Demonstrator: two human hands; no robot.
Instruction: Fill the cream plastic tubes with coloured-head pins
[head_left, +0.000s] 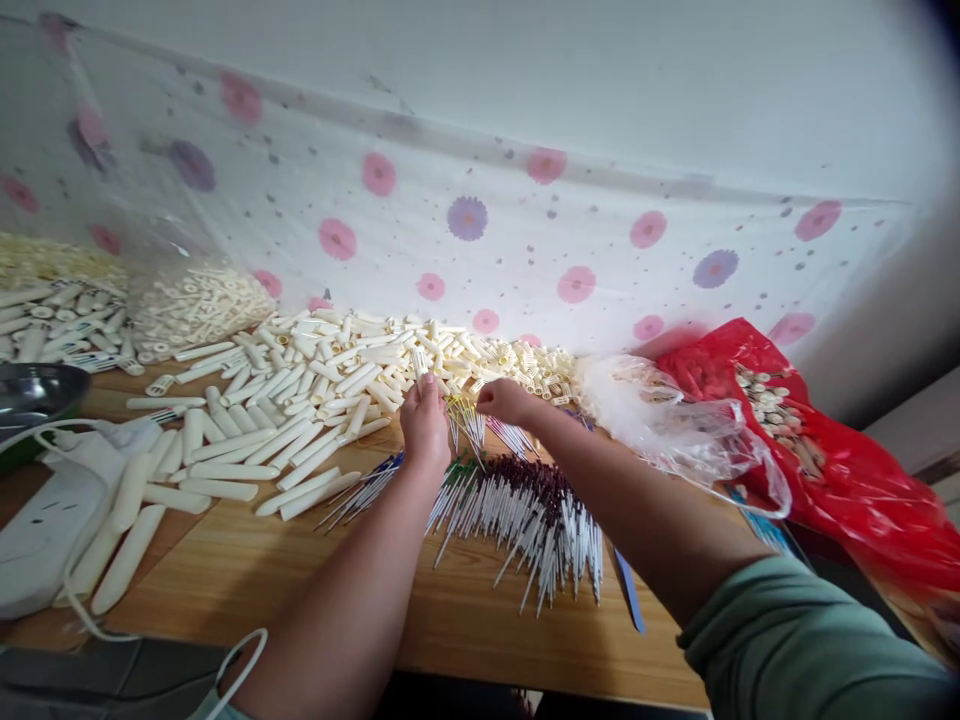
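My left hand point(426, 425) is closed, thumb up, around a small cream plastic pen part point(419, 362) whose upper end pokes out above the thumb. Just to its right, my right hand point(504, 402) has its fingers curled downward over thin pen refills with yellow tips point(466, 420). Whether anything is pinched in those fingers is hidden. Below both hands, a wide fan of white pen refills point(517, 515) with dark red ends lies on the wooden table point(300, 570). Green-ended and blue-ended refills point(367, 490) spread at its left, partly behind my left forearm.
Cream pen barrels point(247, 440) heap across the left and back. Behind them is a clear bag of small white rings point(202, 305). A crumpled clear bag point(667, 420) and a red bag point(832, 470) lie right. A blue strip point(628, 590) rests near the front edge.
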